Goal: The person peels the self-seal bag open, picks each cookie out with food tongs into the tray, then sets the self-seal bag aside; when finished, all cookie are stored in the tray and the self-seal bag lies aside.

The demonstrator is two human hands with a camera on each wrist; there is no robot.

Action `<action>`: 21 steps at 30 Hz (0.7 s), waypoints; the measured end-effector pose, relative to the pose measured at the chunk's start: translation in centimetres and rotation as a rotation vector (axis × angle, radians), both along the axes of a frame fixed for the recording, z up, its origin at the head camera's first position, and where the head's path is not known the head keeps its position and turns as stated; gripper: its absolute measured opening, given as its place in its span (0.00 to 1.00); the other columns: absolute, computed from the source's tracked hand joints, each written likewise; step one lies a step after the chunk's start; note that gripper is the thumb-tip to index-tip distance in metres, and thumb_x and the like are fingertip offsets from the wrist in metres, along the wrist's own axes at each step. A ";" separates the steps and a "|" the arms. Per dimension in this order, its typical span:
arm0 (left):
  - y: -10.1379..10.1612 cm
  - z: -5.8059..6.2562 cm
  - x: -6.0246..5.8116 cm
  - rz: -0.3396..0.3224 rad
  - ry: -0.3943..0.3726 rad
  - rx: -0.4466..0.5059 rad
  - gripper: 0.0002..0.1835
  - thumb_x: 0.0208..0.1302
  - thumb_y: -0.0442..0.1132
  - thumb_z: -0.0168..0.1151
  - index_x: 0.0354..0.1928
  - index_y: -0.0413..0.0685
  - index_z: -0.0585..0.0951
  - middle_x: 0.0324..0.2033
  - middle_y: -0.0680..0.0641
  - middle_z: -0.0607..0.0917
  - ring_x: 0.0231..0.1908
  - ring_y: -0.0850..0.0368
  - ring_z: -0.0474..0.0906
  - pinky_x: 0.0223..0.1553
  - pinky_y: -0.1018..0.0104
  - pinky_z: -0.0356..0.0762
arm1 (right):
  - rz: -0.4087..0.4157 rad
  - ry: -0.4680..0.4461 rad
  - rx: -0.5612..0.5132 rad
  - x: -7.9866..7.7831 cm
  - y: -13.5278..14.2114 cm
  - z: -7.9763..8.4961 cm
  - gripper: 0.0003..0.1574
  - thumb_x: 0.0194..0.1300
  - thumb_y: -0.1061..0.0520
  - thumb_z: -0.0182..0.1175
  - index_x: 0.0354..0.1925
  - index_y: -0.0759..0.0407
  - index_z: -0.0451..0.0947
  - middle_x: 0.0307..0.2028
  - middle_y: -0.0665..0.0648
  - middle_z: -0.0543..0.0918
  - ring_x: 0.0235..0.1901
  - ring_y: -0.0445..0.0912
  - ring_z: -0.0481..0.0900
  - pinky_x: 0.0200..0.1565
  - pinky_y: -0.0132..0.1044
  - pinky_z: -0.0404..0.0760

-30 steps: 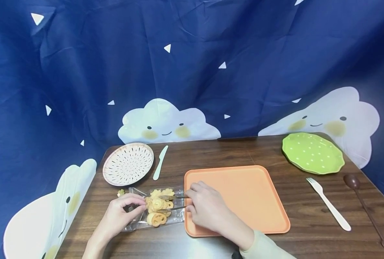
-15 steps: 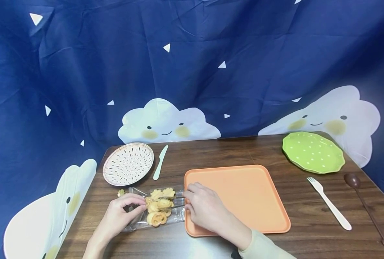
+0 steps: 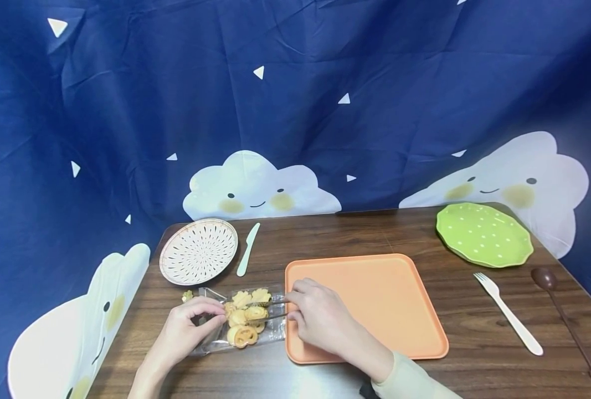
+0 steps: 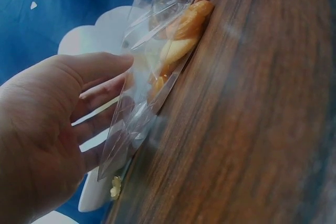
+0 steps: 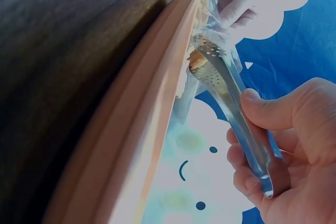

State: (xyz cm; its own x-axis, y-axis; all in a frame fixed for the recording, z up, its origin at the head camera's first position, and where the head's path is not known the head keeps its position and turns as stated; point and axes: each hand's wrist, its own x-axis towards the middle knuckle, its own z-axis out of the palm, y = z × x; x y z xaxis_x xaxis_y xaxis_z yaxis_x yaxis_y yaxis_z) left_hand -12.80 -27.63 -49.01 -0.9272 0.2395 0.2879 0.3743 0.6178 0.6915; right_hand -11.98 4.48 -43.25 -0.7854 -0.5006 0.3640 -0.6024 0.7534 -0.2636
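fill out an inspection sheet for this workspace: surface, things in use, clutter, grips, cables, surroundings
Surface: dark wood-grain table, glare near the front
Job's things: metal tongs, tips either side of a cookie; more cookies with the clear plastic bag; orange tray to its right
Clutter: white patterned plate, pale green knife, dotted green plate, white fork, brown long-handled spoon; small yellowish piece, unclear what
Left grip: pinches the bag's edge
Right grip: holds the tongs, over the tray's left part
Cables: nothing seen
Surroundings: blue backdrop with smiling clouds and white triangles
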 end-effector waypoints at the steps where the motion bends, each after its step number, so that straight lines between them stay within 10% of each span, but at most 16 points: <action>1: 0.0 0.0 0.0 -0.001 -0.001 -0.003 0.06 0.57 0.44 0.77 0.34 0.66 0.88 0.40 0.61 0.90 0.46 0.72 0.84 0.51 0.87 0.74 | 0.001 0.006 -0.001 0.0 0.1 0.0 0.16 0.54 0.58 0.73 0.44 0.50 0.88 0.36 0.44 0.82 0.38 0.40 0.78 0.36 0.36 0.84; 21: 0.1 -0.2 0.0 0.025 -0.032 0.007 0.06 0.57 0.44 0.77 0.34 0.67 0.88 0.39 0.61 0.89 0.45 0.71 0.83 0.51 0.87 0.73 | -0.025 0.108 0.002 -1.8 5.9 1.7 0.17 0.52 0.61 0.75 0.43 0.53 0.86 0.38 0.48 0.83 0.41 0.44 0.82 0.42 0.41 0.86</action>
State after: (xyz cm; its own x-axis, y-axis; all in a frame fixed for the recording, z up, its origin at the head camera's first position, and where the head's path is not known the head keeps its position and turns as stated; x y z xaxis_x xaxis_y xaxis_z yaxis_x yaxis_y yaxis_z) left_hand -12.84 -27.50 -49.17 -0.9417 0.2138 0.2598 0.3363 0.6217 0.7074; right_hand -13.80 10.41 -41.59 -0.7540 -0.4824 0.4458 -0.6082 0.7690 -0.1966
